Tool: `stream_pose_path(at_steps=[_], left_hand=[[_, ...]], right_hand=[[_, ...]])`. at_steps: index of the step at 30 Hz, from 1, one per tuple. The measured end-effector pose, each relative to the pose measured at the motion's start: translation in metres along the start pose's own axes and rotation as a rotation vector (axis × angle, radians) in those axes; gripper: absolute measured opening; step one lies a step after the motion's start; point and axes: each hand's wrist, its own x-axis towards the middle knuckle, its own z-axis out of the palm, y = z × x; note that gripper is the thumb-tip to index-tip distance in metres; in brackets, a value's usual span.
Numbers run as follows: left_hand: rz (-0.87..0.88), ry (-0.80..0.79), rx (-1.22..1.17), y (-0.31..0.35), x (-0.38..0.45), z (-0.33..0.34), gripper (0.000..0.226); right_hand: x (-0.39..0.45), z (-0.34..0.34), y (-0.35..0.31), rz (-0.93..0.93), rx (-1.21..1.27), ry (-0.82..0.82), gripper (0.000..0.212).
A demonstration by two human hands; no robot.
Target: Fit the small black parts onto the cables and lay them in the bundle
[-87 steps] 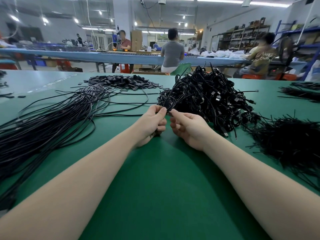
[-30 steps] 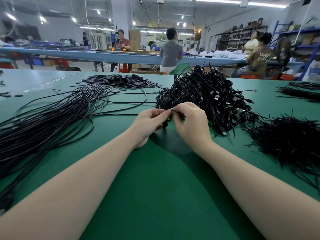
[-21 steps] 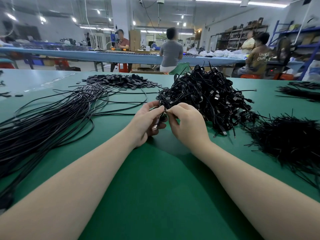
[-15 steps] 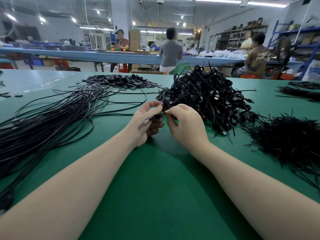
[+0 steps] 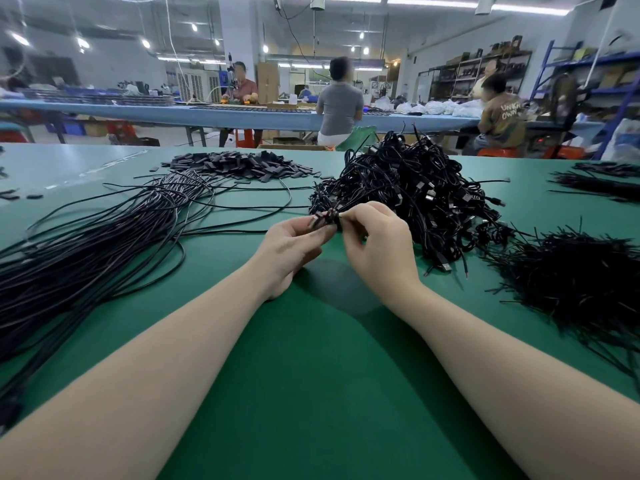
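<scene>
My left hand (image 5: 291, 249) and my right hand (image 5: 377, 247) meet above the green table (image 5: 311, 393), just in front of the tangled bundle of finished cables (image 5: 412, 195). Between their fingertips sits a small black part (image 5: 323, 219) on a cable end; both hands pinch it. The cable itself is mostly hidden by my fingers. A long bundle of loose black cables (image 5: 86, 251) lies at my left. A heap of flat small black parts (image 5: 239, 166) sits at the back of the table.
A pile of thin black ties or wire pieces (image 5: 581, 282) lies at the right, and more black strands (image 5: 602, 183) at the far right. Beyond the table's far edge, people sit at a long blue bench (image 5: 173, 114).
My hands have risen slightly and shifted toward the tangled bundle. The small black part now shows between the fingertips of both hands; the piles have not moved.
</scene>
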Motion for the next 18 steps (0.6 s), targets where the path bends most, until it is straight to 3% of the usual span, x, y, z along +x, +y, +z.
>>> stream_pose_path(at_steps=[7, 12, 14, 17, 18], left_hand=[[-0.014, 0.014, 0.110, 0.001, -0.001, 0.003, 0.016], [-0.063, -0.080, 0.075, 0.007, 0.000, 0.001, 0.046], [-0.081, -0.074, 0.072, 0.010, -0.001, 0.001, 0.038], [-0.098, -0.028, 0.075, 0.010, -0.003, 0.004, 0.008], [-0.109, -0.024, 0.067, 0.010, -0.002, 0.003, 0.011]], right_hand=[[0.001, -0.001, 0.000, -0.016, -0.003, 0.022, 0.008], [0.001, -0.002, -0.001, -0.031, -0.033, -0.013, 0.008], [0.001, -0.002, -0.002, -0.033, -0.035, -0.034, 0.008], [0.001, -0.003, -0.001, -0.023, -0.015, -0.056, 0.007], [0.001, -0.003, -0.002, -0.036, -0.024, -0.057, 0.007]])
